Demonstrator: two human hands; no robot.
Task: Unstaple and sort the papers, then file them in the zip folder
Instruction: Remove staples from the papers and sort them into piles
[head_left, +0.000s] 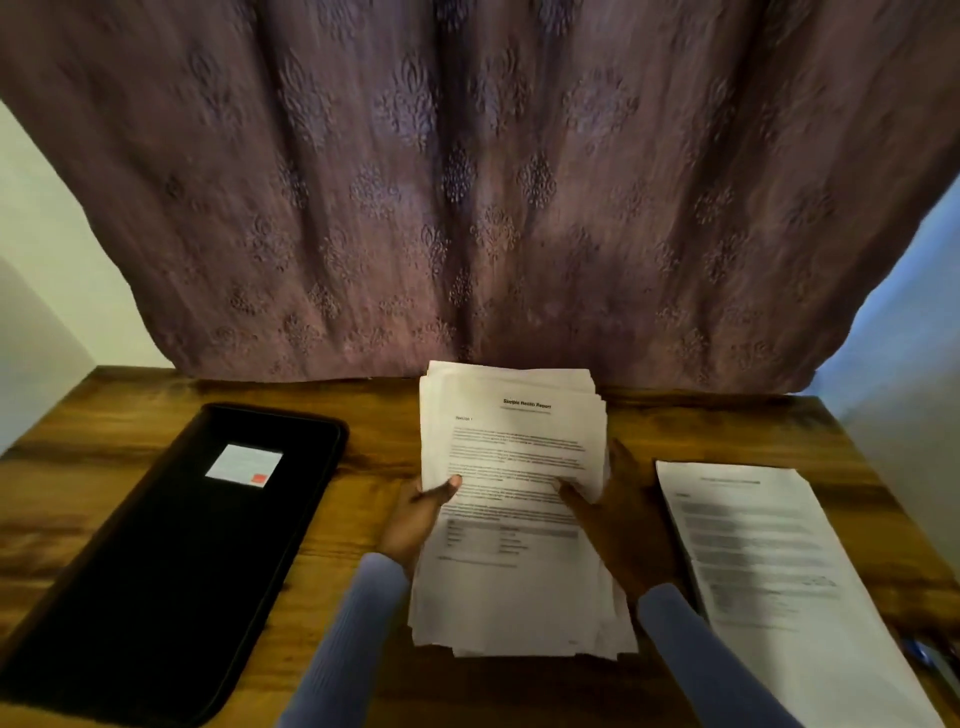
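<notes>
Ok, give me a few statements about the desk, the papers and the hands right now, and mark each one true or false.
1. Both hands hold the middle stack of papers. True: the left hand and the right hand each have a grip on it.
2. The black zip folder lies open. False: it lies closed.
3. The folder is on the person's left. True.
4. A second pile of papers lies on top of the folder. False: it lies on the wooden table, to the right.
5. The top sheet held is blank. False: it is printed with text.
</notes>
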